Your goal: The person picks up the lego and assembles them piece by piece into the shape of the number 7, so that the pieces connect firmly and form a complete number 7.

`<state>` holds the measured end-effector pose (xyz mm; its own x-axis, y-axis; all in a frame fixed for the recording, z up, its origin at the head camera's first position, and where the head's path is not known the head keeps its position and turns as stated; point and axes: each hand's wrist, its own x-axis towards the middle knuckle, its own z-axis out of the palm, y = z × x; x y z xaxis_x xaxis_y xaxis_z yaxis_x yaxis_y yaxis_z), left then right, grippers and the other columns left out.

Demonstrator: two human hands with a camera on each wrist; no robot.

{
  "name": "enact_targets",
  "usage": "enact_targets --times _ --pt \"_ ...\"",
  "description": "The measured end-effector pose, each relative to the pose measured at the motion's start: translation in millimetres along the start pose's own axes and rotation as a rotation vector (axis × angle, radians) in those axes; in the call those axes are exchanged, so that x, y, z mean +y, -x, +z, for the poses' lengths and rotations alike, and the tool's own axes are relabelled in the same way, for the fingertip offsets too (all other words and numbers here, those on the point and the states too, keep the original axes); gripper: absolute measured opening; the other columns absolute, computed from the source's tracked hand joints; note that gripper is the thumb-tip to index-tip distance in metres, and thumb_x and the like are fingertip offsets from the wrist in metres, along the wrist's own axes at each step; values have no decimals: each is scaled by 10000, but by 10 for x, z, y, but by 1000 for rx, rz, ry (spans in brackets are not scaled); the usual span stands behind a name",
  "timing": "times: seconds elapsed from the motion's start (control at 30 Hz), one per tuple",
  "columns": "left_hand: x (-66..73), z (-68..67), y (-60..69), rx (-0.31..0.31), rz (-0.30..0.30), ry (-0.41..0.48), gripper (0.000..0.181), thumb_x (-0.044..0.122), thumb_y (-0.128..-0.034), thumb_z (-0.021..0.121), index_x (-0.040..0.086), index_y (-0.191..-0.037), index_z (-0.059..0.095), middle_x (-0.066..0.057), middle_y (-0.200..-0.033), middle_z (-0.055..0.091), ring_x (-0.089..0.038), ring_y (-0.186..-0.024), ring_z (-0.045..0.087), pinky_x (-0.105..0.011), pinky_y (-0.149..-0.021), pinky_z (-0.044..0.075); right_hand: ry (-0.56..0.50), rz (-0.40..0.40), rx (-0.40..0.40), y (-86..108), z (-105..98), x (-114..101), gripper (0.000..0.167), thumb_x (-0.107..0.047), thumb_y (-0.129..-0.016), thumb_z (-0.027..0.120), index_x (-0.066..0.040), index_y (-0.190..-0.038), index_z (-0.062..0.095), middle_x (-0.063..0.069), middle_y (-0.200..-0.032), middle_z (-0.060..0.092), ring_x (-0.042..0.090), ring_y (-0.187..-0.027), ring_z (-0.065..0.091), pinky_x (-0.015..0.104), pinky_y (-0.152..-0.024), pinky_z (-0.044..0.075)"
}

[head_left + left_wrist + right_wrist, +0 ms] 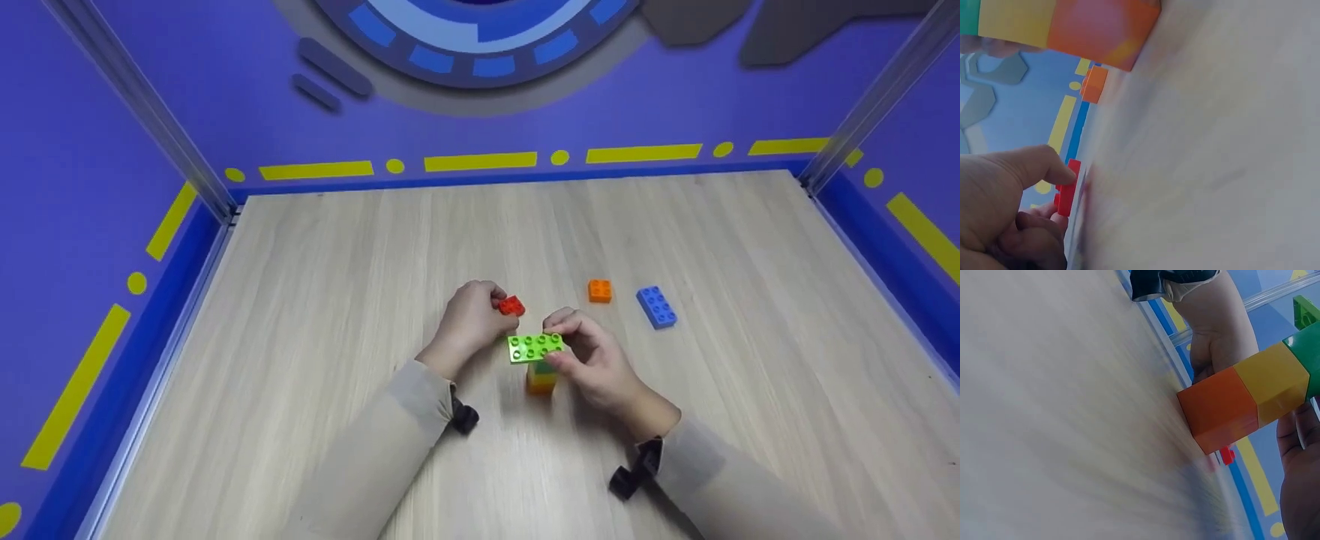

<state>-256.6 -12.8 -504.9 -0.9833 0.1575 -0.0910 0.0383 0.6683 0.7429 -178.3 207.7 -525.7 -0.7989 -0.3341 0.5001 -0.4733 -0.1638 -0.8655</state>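
Observation:
Between the thumb and fingers of my left hand, a small flat red brick is pinched just over the table, studs up. My right hand grips a bright green eight-stud brick by its right end. That brick caps a short stack and juts out to the left. From below, the stack runs orange, yellow and dark green in the right wrist view. Whether its base touches the table, I cannot tell. In the left wrist view, thumb and fingers flank the red brick.
An orange four-stud brick lies on the wooden table beyond my right hand. Farther right is a blue eight-stud brick. Purple-blue panels wall the table at the back and both sides.

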Motion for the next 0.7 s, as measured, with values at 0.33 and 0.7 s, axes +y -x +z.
enact_targets --times 0.33,0.7 --pt "20 -270 254 -1 31 63 335 198 -882 860 112 -1191 766 -52 -1208 706 -190 -948 643 -338 -833 544 -3 13 -17 -4 2 10 343 176 -967 680 -62 -1214 697 93 -1202 648 128 -1167 631 221 -1012 588" --pt "56 -577 595 -13 154 164 348 157 -873 774 164 -1220 755 -19 -1222 723 -141 -691 543 -293 -639 474 20 16 -42 -21 -55 -44 311 184 -950 710 -5 -1195 693 69 -1208 671 122 -1163 649 240 -1050 594"
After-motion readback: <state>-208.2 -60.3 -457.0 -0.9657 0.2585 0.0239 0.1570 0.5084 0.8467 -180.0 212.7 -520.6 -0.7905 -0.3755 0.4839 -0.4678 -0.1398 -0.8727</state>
